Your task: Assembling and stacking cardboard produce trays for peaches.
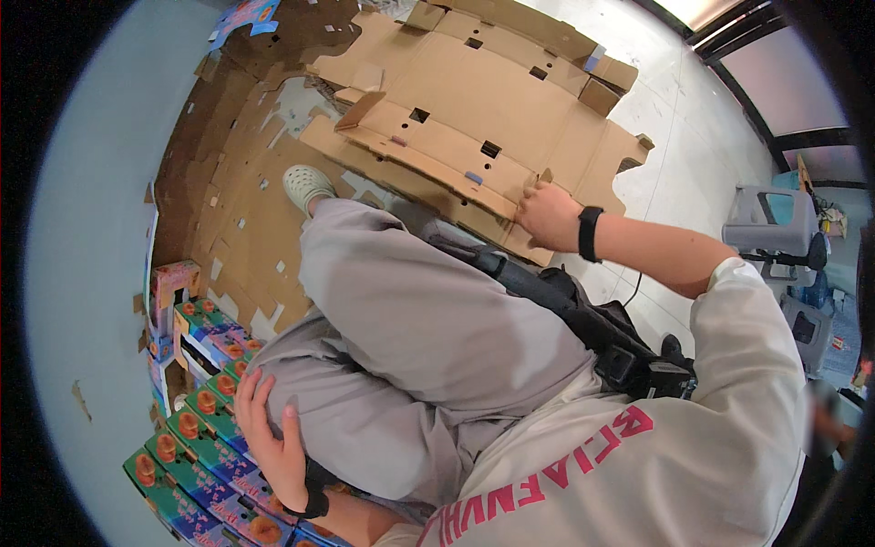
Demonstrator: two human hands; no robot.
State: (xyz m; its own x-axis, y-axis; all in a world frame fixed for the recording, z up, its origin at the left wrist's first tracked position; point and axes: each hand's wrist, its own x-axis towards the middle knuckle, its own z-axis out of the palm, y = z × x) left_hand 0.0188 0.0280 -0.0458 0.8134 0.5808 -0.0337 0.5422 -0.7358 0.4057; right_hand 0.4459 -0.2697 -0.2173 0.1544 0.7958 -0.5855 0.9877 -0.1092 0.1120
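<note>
My right hand (547, 217) is closed on the near edge of a large flattened brown cardboard box (456, 96), close to one corner. Its thumb and fingers curl around the folded-up flap. Slots and small round holes run across the cardboard, and some of its side flaps stand up. My left hand (275, 439) lies against my bent knee in grey trousers, fingers stretched and apart, holding nothing. Below that hand sit several green and blue printed cartons (196, 469) in a row.
Flattened cardboard scraps (232, 182) cover the floor at the left, by a pale wall (91, 273). An opened printed carton (173, 284) stands there. A grey plastic stool (770, 219) is at the right, and a black strapped bag (583, 314) lies beside my leg.
</note>
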